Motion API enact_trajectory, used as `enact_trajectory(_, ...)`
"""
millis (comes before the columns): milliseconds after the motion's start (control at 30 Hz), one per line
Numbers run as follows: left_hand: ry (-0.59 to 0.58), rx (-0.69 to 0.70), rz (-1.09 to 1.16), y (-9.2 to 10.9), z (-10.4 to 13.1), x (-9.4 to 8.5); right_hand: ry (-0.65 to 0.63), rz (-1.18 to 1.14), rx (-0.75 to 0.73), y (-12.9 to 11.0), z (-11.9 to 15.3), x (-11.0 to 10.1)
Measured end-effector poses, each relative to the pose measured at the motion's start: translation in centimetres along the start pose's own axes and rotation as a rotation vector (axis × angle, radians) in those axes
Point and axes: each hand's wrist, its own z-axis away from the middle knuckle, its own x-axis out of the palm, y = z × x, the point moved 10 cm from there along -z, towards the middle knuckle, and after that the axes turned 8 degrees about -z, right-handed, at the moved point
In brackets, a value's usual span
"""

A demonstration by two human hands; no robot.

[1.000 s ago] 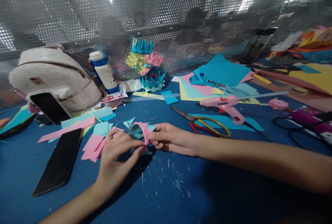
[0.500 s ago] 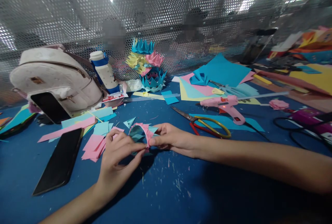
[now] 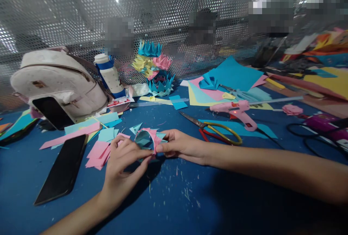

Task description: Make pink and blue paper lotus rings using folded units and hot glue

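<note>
A small ring of folded pink and light-blue paper with pointed tips [image 3: 156, 137] is held just above the blue table. My right hand [image 3: 181, 146] pinches its right side between thumb and fingers. From the left, my left hand [image 3: 126, 160] grips the lower edge of the same ring with thumb and index finger. A loose light-blue paper triangle [image 3: 135, 128] lies just behind the ring. Pink paper squares [image 3: 98, 155] and light-blue squares [image 3: 107, 134] are stacked to the left of my left hand.
A black phone [image 3: 63, 169] lies at the left. Scissors [image 3: 221, 132] and a pink glue gun [image 3: 236, 110] are behind my right forearm. Farther back stand a backpack [image 3: 58, 77], a bottle [image 3: 109, 75] and folded paper crowns [image 3: 160, 82]. Coloured sheets [image 3: 233, 75] lie back right.
The paper ring has turned slightly, and its opening shows a little wider. Both hands keep nearly the same place and grip.
</note>
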Motion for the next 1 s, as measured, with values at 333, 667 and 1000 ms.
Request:
enact_trajectory(333, 0.003, 0.015, -0.009, 0.1, 0.0, -0.1, -0.067, 0.033, -0.013, -0.3, 0.2, 0.6)
enact_trajectory(667, -0.033, -0.025, 0.013, 0.0, -0.4, 0.8, -0.014, 0.041, -0.103, -0.6, 0.2, 0.2)
enact_trajectory(1000, -0.048, -0.094, 0.108, -0.6, -0.4, 0.9, 0.109, 0.057, -0.086, -0.6, 0.8, 0.0)
